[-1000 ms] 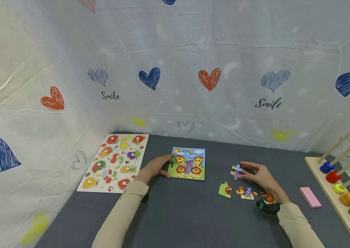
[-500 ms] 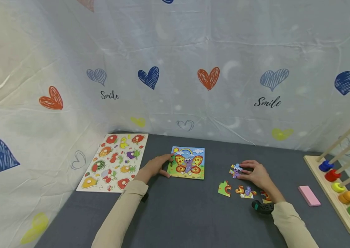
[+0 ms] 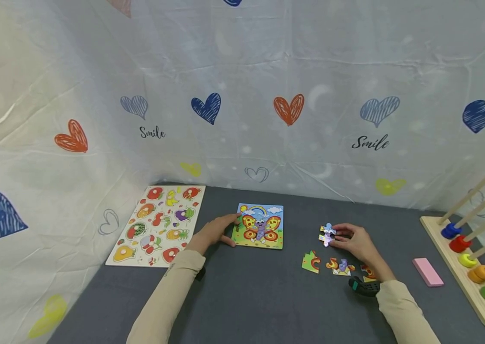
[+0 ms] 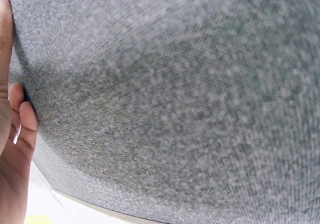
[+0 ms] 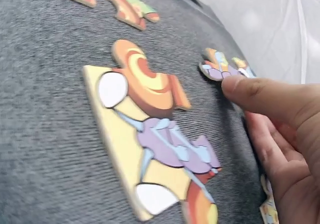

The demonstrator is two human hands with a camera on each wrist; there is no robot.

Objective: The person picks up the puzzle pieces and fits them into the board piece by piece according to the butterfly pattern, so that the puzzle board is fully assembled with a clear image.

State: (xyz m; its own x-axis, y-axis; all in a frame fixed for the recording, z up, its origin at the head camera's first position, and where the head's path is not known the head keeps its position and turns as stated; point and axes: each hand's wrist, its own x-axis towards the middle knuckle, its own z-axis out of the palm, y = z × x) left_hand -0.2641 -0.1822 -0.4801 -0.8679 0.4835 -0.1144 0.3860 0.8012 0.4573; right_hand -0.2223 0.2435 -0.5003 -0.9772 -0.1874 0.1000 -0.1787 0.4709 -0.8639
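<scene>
My left hand [image 3: 214, 232] rests at the left edge of a square butterfly picture board [image 3: 261, 229], fingertips and thumb touching it. At the right, my right hand [image 3: 355, 242] pinches a purple and blue jigsaw piece [image 3: 327, 237] between thumb and fingers. In the right wrist view that piece [image 5: 216, 73] is tilted, and the thumb presses on its near edge. Nearer me lie a green and orange piece [image 3: 310, 262], a piece with purple body and white feet [image 3: 340, 267], and a red-orange piece [image 3: 369, 274] partly hidden by the right wrist.
A fruit picture board [image 3: 156, 224] lies left of the left forearm. On the right are a pink block [image 3: 428, 272] and a wooden peg stand [image 3: 461, 267] with coloured rings. A white heart-printed sheet [image 3: 242, 157] hangs behind the dark table [image 3: 251, 296].
My right hand and forearm have shifted slightly left. The pinched piece has turned a little and now catches the light. My left hand stays at the butterfly board.
</scene>
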